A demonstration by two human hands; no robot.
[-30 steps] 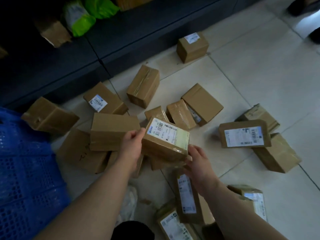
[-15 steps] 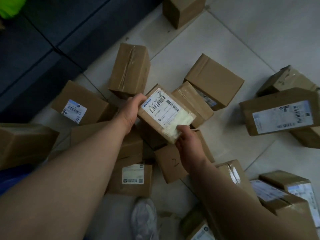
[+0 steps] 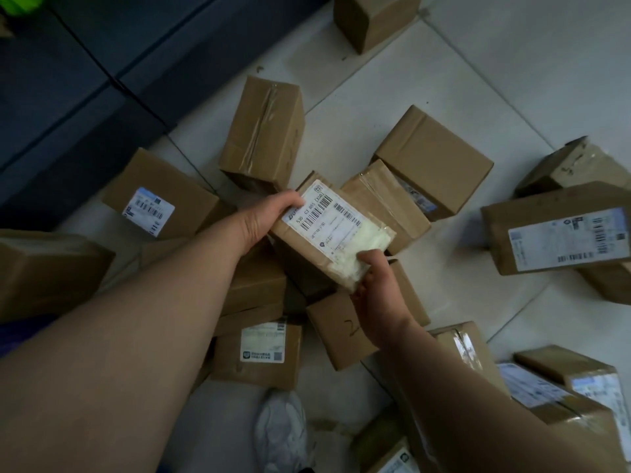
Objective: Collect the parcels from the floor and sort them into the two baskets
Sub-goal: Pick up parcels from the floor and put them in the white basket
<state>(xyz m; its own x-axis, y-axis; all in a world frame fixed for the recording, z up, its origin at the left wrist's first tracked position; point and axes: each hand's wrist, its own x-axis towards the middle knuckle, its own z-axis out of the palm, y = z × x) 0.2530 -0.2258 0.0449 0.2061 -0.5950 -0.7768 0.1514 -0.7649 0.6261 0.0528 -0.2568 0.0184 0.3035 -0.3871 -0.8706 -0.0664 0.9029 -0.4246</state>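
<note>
Parcel (image 3: 336, 237) in brown card hung above the pile at the centre, the left hand (image 3: 269, 216) curled round its far-left corner and the right hand (image 3: 379, 295) pinching its near edge. On its white label (image 3: 327, 220) I could read "530 C3 885" beside barcodes; the smaller print was too blurred. A box (image 3: 341, 332) under the right wrist bore a handwritten mark like a 2. Bare floor tile (image 3: 512, 63) lay open at the far right; a dark cabinet (image 3: 102, 80) closed off the far left.

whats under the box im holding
More brown parcels in a pile, including a scrawl-marked parcel. The held parcel, gripped by the left hand and right hand, covers how they stack.
</note>
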